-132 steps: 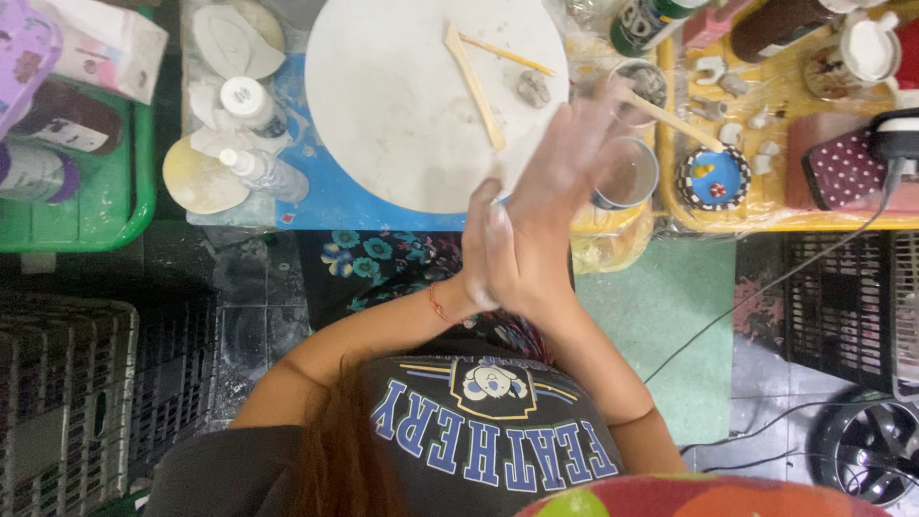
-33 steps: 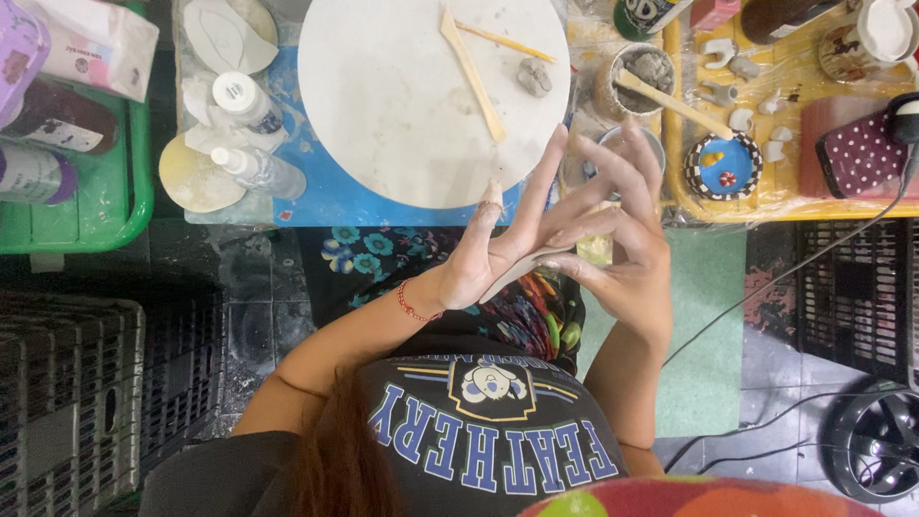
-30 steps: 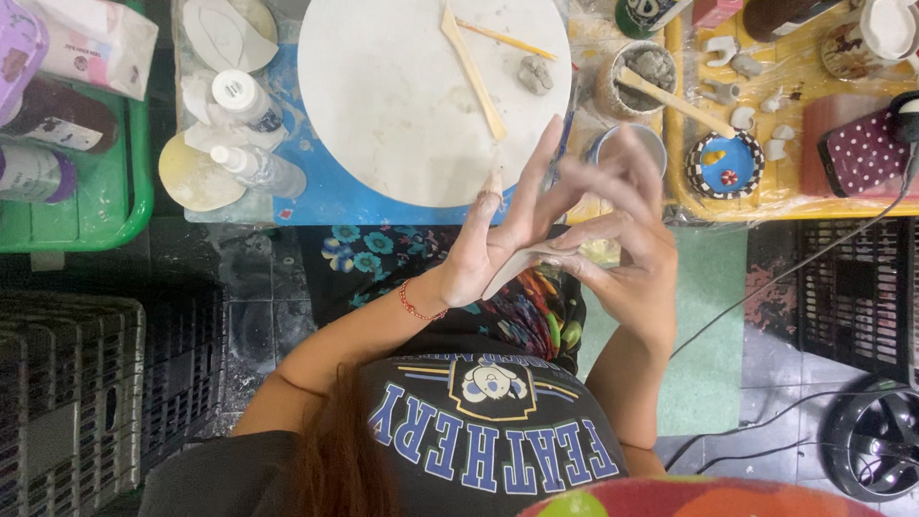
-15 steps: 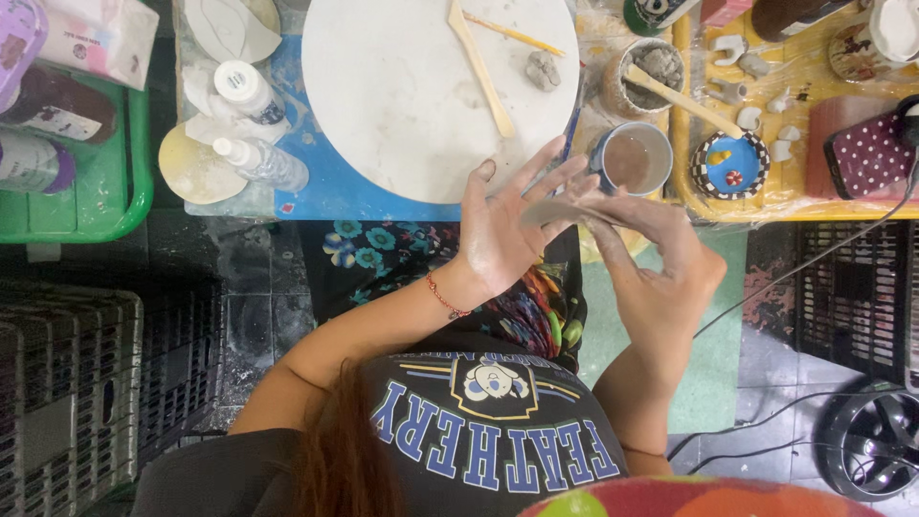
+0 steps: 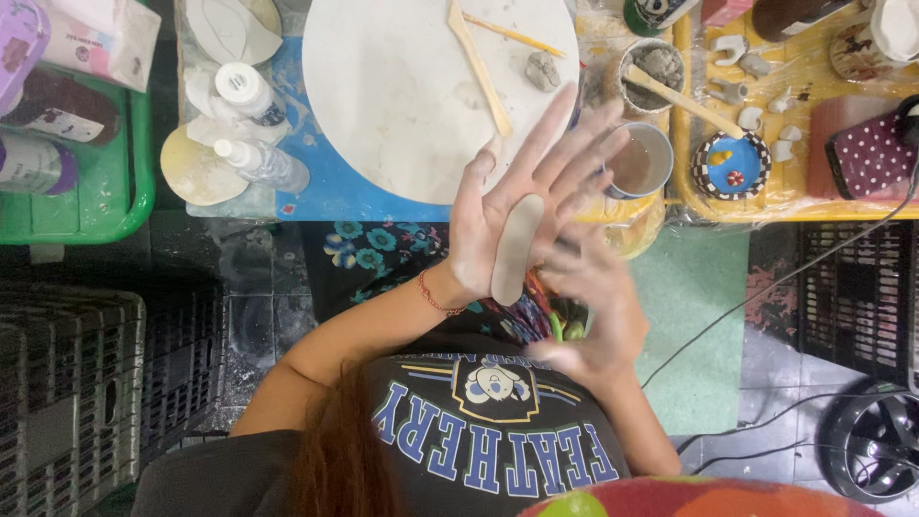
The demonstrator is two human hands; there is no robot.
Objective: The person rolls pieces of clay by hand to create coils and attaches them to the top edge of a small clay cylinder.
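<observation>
My left hand (image 5: 536, 182), with a red string bracelet at the wrist, is raised palm up with its fingers spread, at the near edge of a round white board (image 5: 402, 96). A flattened, elongated strip of grey clay (image 5: 517, 247) lies lengthwise on that palm. Just below and to the right is my right hand (image 5: 592, 304), motion-blurred, with its fingers apart. It is off the clay. Both hands are dusted with pale clay.
On the board lie two wooden tools (image 5: 479, 67) and a small clay lump (image 5: 543, 70). A cup of brown water (image 5: 639, 161), a pot of clay with a stick (image 5: 656, 65) and a patterned dish (image 5: 732, 165) stand right. Bottles (image 5: 258, 158), a green tray (image 5: 134, 191) and black crates (image 5: 67, 383) are left.
My palms were pressed together over the clay. The right hand has slid down and away, so the clay strip now lies exposed on my left palm, longer and flatter.
</observation>
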